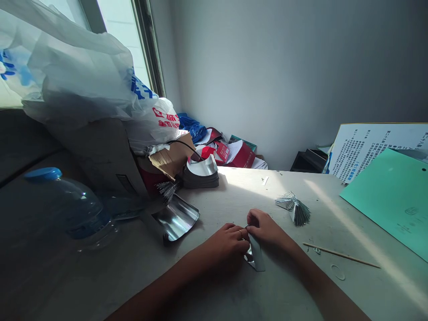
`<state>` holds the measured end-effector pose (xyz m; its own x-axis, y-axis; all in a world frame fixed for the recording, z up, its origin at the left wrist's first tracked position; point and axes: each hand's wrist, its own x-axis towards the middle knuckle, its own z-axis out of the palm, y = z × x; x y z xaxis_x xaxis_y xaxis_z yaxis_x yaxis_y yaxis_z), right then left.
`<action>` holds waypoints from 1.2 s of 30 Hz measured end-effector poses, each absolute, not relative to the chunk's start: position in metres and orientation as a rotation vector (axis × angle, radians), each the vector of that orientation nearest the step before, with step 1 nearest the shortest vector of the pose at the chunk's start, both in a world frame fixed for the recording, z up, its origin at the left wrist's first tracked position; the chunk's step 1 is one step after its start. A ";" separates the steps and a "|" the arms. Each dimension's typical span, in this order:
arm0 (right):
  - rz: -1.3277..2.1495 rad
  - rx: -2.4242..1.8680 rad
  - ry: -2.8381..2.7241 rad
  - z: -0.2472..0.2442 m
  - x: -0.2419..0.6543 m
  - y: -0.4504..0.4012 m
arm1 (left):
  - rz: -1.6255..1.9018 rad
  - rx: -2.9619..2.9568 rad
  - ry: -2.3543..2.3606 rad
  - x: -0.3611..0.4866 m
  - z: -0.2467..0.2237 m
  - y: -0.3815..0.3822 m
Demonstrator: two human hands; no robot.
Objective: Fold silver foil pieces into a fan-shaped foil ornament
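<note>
Both hands meet over a small folded piece of silver foil sheet [257, 255] at the middle of the table. My left hand [232, 238], with a ring on one finger, presses its curled fingers on the foil's left side. My right hand [262, 225] pinches the far tip of the foil between thumb and forefinger. Right of the hands lies a fanned bundle of folded silver strips [297, 209]. To the left, a curved shiny silver sheet [179, 218] rests on the table, with another silver strip bundle [167, 191] behind it.
A thin wooden stick [341, 255] and a pale rubber band [337, 272] lie at the right. A green folder [391, 200] leans at the far right. On the left stand a clear plastic bottle [83, 209] and white plastic bags [83, 71]; a stack of curved sheets [202, 178] sits behind.
</note>
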<state>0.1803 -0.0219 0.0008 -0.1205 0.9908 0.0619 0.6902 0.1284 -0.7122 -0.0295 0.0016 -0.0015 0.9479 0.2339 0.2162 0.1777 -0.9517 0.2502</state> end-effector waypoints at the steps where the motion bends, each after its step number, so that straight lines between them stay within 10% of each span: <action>1: 0.755 -1.616 -1.863 0.002 0.181 -0.022 | 0.353 2.882 0.303 -0.030 -0.001 0.002; 36: 0.149 -1.864 -1.933 -0.016 0.165 -0.025 | 0.493 2.735 0.343 -0.022 -0.007 -0.001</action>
<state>0.1647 -0.0253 -0.0165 0.0132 0.9704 0.2412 0.9221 0.0814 -0.3783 -0.0216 -0.0012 -0.0071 0.9107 0.2913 0.2929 0.1733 -0.9131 0.3690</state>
